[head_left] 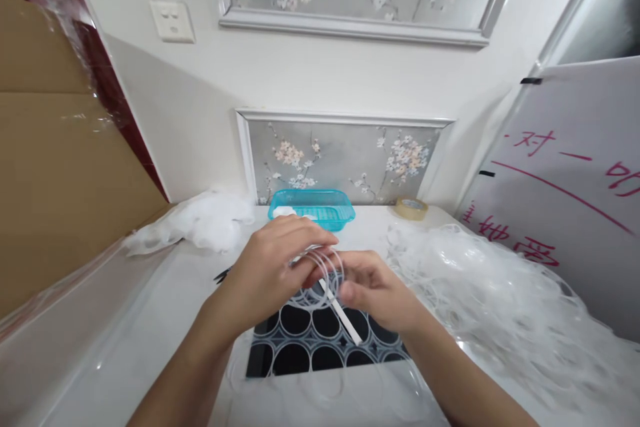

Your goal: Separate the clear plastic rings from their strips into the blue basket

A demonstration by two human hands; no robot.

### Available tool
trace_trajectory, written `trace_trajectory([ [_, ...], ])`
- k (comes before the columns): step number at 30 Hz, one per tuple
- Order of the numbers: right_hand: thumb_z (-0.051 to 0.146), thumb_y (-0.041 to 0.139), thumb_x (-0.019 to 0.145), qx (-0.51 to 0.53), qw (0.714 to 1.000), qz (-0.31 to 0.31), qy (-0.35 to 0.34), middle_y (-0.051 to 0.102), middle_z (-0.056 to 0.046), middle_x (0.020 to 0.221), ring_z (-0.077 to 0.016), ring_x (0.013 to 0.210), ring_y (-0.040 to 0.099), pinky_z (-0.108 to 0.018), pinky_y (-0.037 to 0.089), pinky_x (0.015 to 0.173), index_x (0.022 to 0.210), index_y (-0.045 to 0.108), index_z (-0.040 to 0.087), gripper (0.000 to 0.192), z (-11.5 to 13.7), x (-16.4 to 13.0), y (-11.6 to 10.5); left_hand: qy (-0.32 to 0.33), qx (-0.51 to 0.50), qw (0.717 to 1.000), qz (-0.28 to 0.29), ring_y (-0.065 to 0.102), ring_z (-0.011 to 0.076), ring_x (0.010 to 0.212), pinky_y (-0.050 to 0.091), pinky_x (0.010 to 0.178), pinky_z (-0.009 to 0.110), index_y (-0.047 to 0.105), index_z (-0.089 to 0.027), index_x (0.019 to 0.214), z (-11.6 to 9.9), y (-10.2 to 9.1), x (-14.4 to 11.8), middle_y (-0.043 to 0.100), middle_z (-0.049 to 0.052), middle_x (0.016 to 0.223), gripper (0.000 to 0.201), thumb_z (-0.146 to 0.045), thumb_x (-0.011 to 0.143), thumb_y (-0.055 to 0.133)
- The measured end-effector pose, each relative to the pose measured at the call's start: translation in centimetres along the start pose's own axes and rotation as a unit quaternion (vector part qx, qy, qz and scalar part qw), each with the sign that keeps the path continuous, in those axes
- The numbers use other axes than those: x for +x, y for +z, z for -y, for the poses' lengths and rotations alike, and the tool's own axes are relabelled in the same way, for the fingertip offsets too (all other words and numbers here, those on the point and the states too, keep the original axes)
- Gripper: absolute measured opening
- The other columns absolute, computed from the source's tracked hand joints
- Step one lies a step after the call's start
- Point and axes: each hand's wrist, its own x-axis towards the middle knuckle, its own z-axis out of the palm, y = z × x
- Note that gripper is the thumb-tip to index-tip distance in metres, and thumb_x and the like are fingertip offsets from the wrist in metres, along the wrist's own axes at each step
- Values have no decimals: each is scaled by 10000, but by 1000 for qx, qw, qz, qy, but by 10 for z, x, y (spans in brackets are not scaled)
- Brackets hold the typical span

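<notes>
My left hand [273, 259] is closed on a small bundle of thin, clear plastic rings [310, 300]. My right hand [377, 285] meets it from the other side, fingers curled and thumb bent against the same rings. The fingertips of both hands partly hide one another inside the loops. Beneath the hands lies a black sheet [327, 361] printed with rows of pale-outlined circles. A narrow white strip [347, 323] slants across the sheet, its upper end behind the rings. The dark tip of some tool [221, 275] peeks out beside my left wrist; its kind is hidden.
A big heap of clear rings [500, 287] covers the table's right side. At the back stand a turquoise basket [345, 213] with something white inside and a roll of tape [411, 208]. White plastic bags [205, 220] lie at the left, beside a cardboard box [65, 167].
</notes>
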Motion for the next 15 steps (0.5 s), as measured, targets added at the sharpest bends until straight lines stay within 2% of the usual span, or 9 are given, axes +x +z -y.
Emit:
trace_trajectory([
  [3,362,632,858,-44,998,-20,38,699,-32,1023,-165,1010,622,-351,461,953,975,715,244,185,11,-2,9,24,20,1000,0,623,157,875,456,768,290,644,-197,936,4,2,1,685,-6,905,140,-103,902,547],
  [6,353,644,846,-90,994,-19,65,698,-41,1022,-174,1028,617,-357,463,962,944,725,230,177,19,-2,13,28,33,999,-12,623,160,853,450,760,296,644,-194,912,7,4,2,681,-5,876,89,-155,916,564],
  [9,362,648,839,-110,989,16,93,703,-32,1005,-177,1000,626,-354,477,945,946,726,222,192,22,1,10,16,21,999,-31,622,159,848,453,776,295,640,-199,904,7,4,2,676,-8,869,42,-228,910,609],
  [12,341,646,844,-114,988,17,99,686,-23,1088,-186,1028,617,-374,474,957,1076,687,235,258,18,3,1,-7,-11,999,-39,615,158,856,460,781,292,641,-206,933,6,4,1,672,-2,897,102,-302,914,616],
  [15,289,641,851,-86,993,18,84,630,-20,1235,-201,1163,565,-414,421,1039,1222,610,274,372,14,1,-8,-38,-48,998,-29,607,149,795,470,739,281,649,-211,920,5,4,2,657,-2,860,159,-367,907,623],
])
